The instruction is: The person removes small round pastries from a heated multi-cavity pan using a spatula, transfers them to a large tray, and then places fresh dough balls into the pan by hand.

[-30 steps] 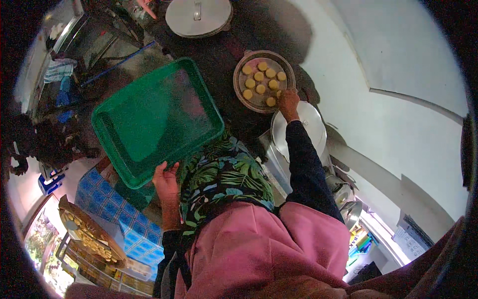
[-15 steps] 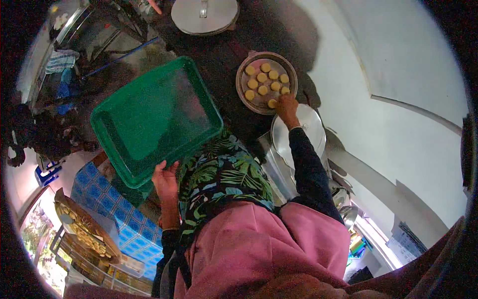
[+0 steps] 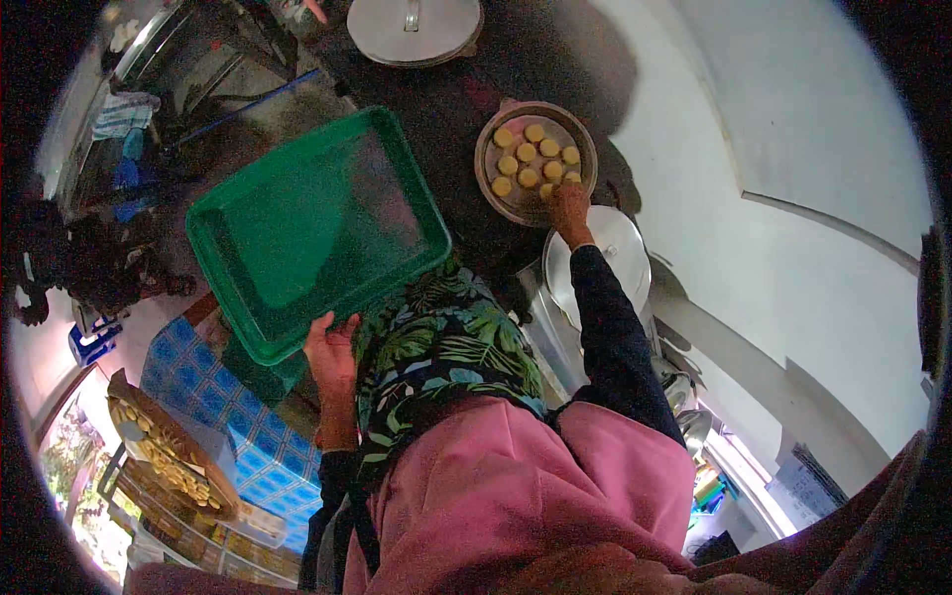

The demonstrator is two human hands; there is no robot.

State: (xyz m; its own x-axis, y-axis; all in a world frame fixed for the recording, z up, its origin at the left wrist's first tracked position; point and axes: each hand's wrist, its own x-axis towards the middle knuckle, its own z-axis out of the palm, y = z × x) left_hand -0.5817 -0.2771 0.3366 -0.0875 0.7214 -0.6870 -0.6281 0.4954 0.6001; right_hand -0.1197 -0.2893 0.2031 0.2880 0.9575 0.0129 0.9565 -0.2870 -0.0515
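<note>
We held the green tray [image 3: 312, 230] up by its near edge in our closed left hand [image 3: 332, 349]. Our right hand [image 3: 569, 204] reached the plate [image 3: 489, 181] of yellow cakes [image 3: 526, 153], grip unclear; next likely lifting cakes across to the tray.

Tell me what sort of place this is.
Probably a small food-making kitchen or stall. The right hand reaches into a round metal tray of small yellow cakes, the left hand holds an empty green plastic tray, and a large metal pot lid lies nearby.

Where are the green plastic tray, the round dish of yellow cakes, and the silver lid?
green plastic tray [image 3: 297, 223], head view, bare middle of its floor
round dish of yellow cakes [image 3: 488, 149], head view, left rim
silver lid [image 3: 436, 25], head view, right top surface
</note>
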